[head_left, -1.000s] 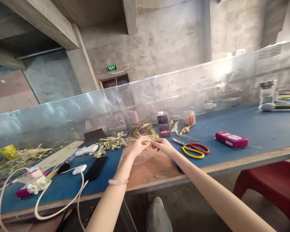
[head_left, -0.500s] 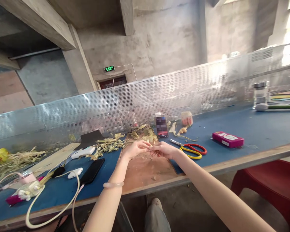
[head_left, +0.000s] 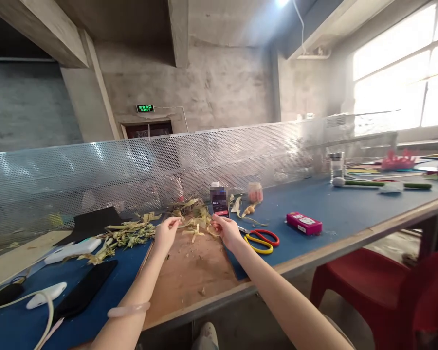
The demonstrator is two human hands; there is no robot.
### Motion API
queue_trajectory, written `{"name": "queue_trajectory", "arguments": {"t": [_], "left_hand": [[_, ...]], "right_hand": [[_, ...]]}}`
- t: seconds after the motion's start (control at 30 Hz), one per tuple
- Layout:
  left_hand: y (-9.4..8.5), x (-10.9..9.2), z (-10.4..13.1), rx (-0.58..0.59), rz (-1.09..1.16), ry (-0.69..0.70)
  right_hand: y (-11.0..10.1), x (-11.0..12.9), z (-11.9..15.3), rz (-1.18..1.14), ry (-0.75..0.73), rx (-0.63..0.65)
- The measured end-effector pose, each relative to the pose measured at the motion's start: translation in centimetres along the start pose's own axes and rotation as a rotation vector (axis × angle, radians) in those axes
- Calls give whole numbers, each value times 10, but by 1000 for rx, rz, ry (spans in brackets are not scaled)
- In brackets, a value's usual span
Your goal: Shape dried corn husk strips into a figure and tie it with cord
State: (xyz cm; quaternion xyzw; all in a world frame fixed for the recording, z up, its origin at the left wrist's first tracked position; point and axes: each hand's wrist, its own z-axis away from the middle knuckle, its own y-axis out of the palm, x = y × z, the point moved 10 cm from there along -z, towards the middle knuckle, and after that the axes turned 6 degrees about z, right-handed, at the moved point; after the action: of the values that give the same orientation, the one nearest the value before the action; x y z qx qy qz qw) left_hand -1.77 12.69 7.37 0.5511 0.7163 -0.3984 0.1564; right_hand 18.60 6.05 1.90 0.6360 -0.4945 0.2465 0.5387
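My left hand (head_left: 166, 234) is over the left edge of the brown board (head_left: 190, 277), its fingertips pinched together; whatever they hold is too small to make out. To the right, my right hand (head_left: 227, 231) has its fingers curled together in front of the upright phone (head_left: 219, 200), and any thing inside them is hidden. Between the two hands, apart from both, a small cross-shaped piece of pale dried husk (head_left: 194, 233) shows over the board. Behind it spreads a heap of dried husks (head_left: 190, 210). Red-and-yellow-handled scissors (head_left: 262, 240) lie beside my right hand.
Dried plant pieces (head_left: 129, 231) and a black phone-like slab (head_left: 89, 287) lie to the left, with white cables nearby. A magenta box (head_left: 303, 223) and a small jar (head_left: 255, 192) stand rightward. A perforated metal screen (head_left: 131, 170) runs behind; a red chair (head_left: 357, 277) is below right.
My hands, which were together over the board, have moved apart to left and right. The cross-shaped husk piece now shows between them. The camera view has turned rightward and levelled.
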Motion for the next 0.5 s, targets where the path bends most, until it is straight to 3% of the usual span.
{"name": "queue_trajectory", "arguments": {"t": [0.13,0.33,0.5], "left_hand": [[23,4,-3,159,-120,49],[64,0,3,443,-149,106],[84,-1,5,545,-151,128]], "right_hand": [[-10,-7,-4,-4,11,-60],[-10,-29,-9,154,101,-48],[-2,-47,-8,274,187,3]]}}
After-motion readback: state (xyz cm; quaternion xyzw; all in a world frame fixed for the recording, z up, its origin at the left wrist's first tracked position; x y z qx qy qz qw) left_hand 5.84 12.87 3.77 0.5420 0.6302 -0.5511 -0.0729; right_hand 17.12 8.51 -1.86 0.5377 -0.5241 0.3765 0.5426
